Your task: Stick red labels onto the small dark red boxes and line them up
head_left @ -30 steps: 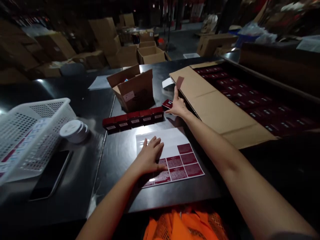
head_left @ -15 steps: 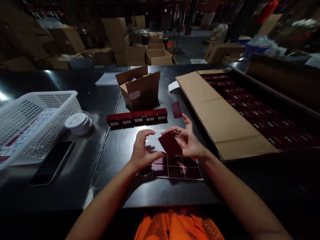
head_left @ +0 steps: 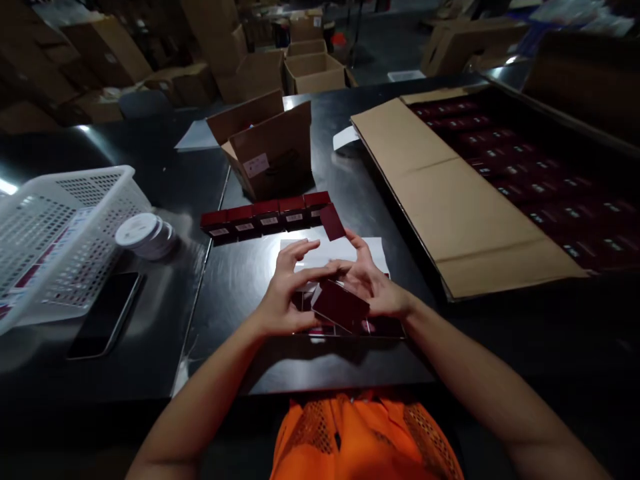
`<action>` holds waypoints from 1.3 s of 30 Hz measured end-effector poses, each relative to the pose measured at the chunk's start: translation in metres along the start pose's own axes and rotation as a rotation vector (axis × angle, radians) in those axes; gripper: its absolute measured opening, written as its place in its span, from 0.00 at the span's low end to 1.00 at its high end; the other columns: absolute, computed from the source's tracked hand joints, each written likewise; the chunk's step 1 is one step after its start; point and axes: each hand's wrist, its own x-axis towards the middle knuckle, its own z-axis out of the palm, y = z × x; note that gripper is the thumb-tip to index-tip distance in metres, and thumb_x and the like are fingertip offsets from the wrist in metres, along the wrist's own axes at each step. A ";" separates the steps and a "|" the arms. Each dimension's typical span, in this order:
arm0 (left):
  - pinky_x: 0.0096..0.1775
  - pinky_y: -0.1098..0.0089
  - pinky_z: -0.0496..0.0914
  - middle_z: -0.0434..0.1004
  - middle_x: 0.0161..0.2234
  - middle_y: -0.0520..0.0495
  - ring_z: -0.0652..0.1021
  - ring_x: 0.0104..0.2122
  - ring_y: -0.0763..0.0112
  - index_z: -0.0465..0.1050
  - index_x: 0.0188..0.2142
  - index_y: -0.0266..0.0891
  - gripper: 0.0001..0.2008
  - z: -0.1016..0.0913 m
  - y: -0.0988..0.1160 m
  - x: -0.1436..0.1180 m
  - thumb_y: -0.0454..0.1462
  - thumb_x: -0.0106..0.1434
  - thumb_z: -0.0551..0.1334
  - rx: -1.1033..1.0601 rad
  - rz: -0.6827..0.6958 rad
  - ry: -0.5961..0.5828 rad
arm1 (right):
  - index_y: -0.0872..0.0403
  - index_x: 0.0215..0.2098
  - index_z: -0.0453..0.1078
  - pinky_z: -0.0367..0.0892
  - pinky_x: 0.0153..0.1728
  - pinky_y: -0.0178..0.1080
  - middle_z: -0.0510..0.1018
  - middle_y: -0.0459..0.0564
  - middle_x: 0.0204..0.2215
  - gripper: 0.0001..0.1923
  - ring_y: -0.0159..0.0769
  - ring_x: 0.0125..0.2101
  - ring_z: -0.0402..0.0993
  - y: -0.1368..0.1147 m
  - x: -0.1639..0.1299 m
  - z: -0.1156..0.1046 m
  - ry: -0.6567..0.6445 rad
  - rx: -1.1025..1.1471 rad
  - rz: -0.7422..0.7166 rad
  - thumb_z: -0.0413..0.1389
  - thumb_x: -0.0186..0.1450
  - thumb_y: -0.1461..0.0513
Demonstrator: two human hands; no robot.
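Observation:
My right hand [head_left: 373, 283] grips a small maroon box [head_left: 340, 305], tilted above the table. From a fingertip of that same hand a square maroon sticker [head_left: 333, 222] stands out, in front of the row's right end. My left hand [head_left: 290, 290] is curved around the box's left end with its fingers apart; its thumb is close to the lower edge, and whether it touches I cannot tell. Under both hands lies a sticker sheet [head_left: 373, 248], bare white at the far part, with maroon squares at the near part, partly hidden by hands and box.
Behind the hands stands a row of several maroon boxes [head_left: 267, 217], then an open carton [head_left: 280, 153]. At right is a large carton [head_left: 440, 200] of maroon boxes. At left are a white basket [head_left: 113, 193], round white discs [head_left: 145, 235] and a phone [head_left: 105, 317].
The box has tilted flatter and dropped slightly. My left index finger has come in toward my right fingers. The sticker has swung left and turned. The camera view has tipped down.

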 end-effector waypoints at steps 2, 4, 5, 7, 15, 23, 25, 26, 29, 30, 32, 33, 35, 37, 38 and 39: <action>0.59 0.45 0.66 0.65 0.62 0.38 0.63 0.64 0.43 0.77 0.49 0.48 0.27 0.002 0.002 -0.001 0.53 0.52 0.73 -0.005 -0.005 0.031 | 0.34 0.69 0.36 0.69 0.56 0.51 0.73 0.50 0.53 0.60 0.42 0.55 0.73 0.000 0.000 -0.005 -0.006 -0.043 -0.026 0.71 0.53 0.62; 0.57 0.50 0.70 0.72 0.54 0.40 0.71 0.58 0.50 0.78 0.46 0.47 0.22 0.005 0.003 -0.002 0.48 0.54 0.74 -0.067 -0.039 0.130 | 0.32 0.67 0.42 0.67 0.59 0.53 0.67 0.50 0.60 0.55 0.44 0.61 0.67 -0.004 0.001 -0.013 0.079 -0.173 -0.135 0.70 0.53 0.63; 0.54 0.53 0.73 0.75 0.50 0.42 0.75 0.54 0.54 0.77 0.47 0.47 0.20 0.006 0.004 -0.003 0.45 0.55 0.74 -0.116 -0.075 0.181 | 0.32 0.66 0.48 0.66 0.60 0.52 0.64 0.49 0.62 0.51 0.44 0.63 0.64 -0.008 0.001 -0.016 0.170 -0.263 -0.219 0.70 0.53 0.63; 0.47 0.61 0.78 0.77 0.44 0.45 0.80 0.47 0.61 0.76 0.48 0.46 0.21 0.008 0.005 -0.004 0.40 0.55 0.74 -0.215 -0.182 0.246 | 0.36 0.59 0.62 0.64 0.62 0.50 0.63 0.46 0.63 0.38 0.42 0.64 0.62 -0.017 0.002 -0.022 0.391 -0.465 -0.402 0.70 0.55 0.63; 0.39 0.71 0.81 0.77 0.44 0.47 0.81 0.43 0.67 0.76 0.45 0.44 0.23 0.013 0.012 -0.005 0.34 0.49 0.77 -0.255 -0.373 0.270 | 0.47 0.35 0.79 0.74 0.46 0.36 0.82 0.43 0.33 0.08 0.32 0.39 0.79 -0.036 -0.006 -0.006 0.724 -0.572 -0.602 0.68 0.59 0.65; 0.36 0.73 0.81 0.77 0.42 0.50 0.80 0.41 0.71 0.75 0.44 0.43 0.19 0.016 0.010 -0.006 0.31 0.53 0.73 -0.064 -0.368 0.251 | 0.50 0.32 0.82 0.74 0.35 0.33 0.84 0.47 0.31 0.11 0.32 0.30 0.79 -0.032 -0.011 0.008 0.611 -0.358 0.114 0.72 0.53 0.55; 0.36 0.74 0.80 0.77 0.42 0.50 0.80 0.41 0.71 0.75 0.44 0.42 0.19 0.015 0.011 -0.006 0.30 0.53 0.72 -0.026 -0.347 0.235 | 0.51 0.32 0.82 0.74 0.33 0.33 0.84 0.48 0.30 0.13 0.32 0.30 0.79 -0.031 -0.011 0.008 0.625 -0.381 0.146 0.73 0.52 0.54; 0.37 0.74 0.80 0.78 0.42 0.50 0.80 0.41 0.71 0.75 0.44 0.43 0.19 0.015 0.012 -0.006 0.30 0.53 0.72 -0.007 -0.336 0.228 | 0.51 0.32 0.82 0.74 0.31 0.33 0.84 0.48 0.30 0.13 0.33 0.29 0.79 -0.031 -0.011 0.008 0.631 -0.385 0.164 0.72 0.52 0.53; 0.38 0.73 0.80 0.78 0.41 0.49 0.80 0.41 0.70 0.75 0.44 0.43 0.18 0.014 0.013 -0.005 0.30 0.54 0.72 0.051 -0.298 0.218 | 0.52 0.33 0.82 0.73 0.27 0.34 0.84 0.49 0.29 0.15 0.34 0.26 0.78 -0.031 -0.011 0.009 0.649 -0.390 0.204 0.72 0.51 0.52; 0.38 0.72 0.80 0.78 0.41 0.49 0.80 0.41 0.69 0.75 0.44 0.43 0.18 0.014 0.013 -0.005 0.30 0.54 0.72 0.065 -0.288 0.217 | 0.52 0.33 0.82 0.73 0.27 0.34 0.84 0.49 0.29 0.16 0.34 0.26 0.78 -0.031 -0.011 0.010 0.655 -0.395 0.201 0.72 0.51 0.52; 0.39 0.71 0.80 0.78 0.41 0.49 0.80 0.42 0.68 0.74 0.44 0.43 0.17 0.014 0.014 -0.004 0.31 0.55 0.72 0.090 -0.272 0.220 | 0.52 0.33 0.82 0.74 0.28 0.35 0.84 0.50 0.29 0.16 0.35 0.27 0.78 -0.031 -0.011 0.011 0.663 -0.408 0.185 0.73 0.51 0.52; 0.39 0.71 0.79 0.78 0.41 0.49 0.80 0.42 0.68 0.74 0.44 0.43 0.17 0.014 0.014 -0.004 0.31 0.55 0.72 0.102 -0.264 0.220 | 0.52 0.33 0.82 0.74 0.29 0.35 0.84 0.50 0.29 0.16 0.35 0.27 0.78 -0.031 -0.011 0.012 0.666 -0.413 0.178 0.73 0.51 0.52; 0.40 0.70 0.79 0.79 0.41 0.49 0.80 0.42 0.68 0.74 0.44 0.43 0.16 0.014 0.014 -0.004 0.32 0.56 0.71 0.124 -0.253 0.217 | 0.53 0.32 0.82 0.74 0.30 0.35 0.84 0.50 0.29 0.16 0.35 0.28 0.78 -0.030 -0.011 0.013 0.667 -0.422 0.174 0.73 0.51 0.52; 0.40 0.69 0.79 0.78 0.41 0.49 0.80 0.42 0.68 0.74 0.44 0.43 0.16 0.014 0.014 -0.004 0.32 0.56 0.71 0.134 -0.247 0.217 | 0.53 0.32 0.82 0.74 0.29 0.35 0.84 0.50 0.29 0.16 0.35 0.27 0.78 -0.028 -0.011 0.013 0.669 -0.430 0.176 0.72 0.51 0.52; 0.40 0.69 0.79 0.78 0.41 0.49 0.80 0.42 0.67 0.74 0.44 0.43 0.17 0.014 0.014 -0.005 0.32 0.56 0.71 0.129 -0.248 0.216 | 0.53 0.32 0.82 0.74 0.29 0.35 0.83 0.49 0.28 0.16 0.34 0.26 0.78 -0.028 -0.010 0.013 0.668 -0.433 0.173 0.72 0.51 0.52; 0.40 0.69 0.79 0.78 0.41 0.49 0.80 0.43 0.67 0.74 0.44 0.43 0.17 0.014 0.014 -0.005 0.32 0.56 0.71 0.121 -0.251 0.215 | 0.52 0.32 0.82 0.73 0.29 0.35 0.83 0.49 0.28 0.15 0.34 0.26 0.77 -0.027 -0.010 0.013 0.669 -0.437 0.169 0.72 0.51 0.52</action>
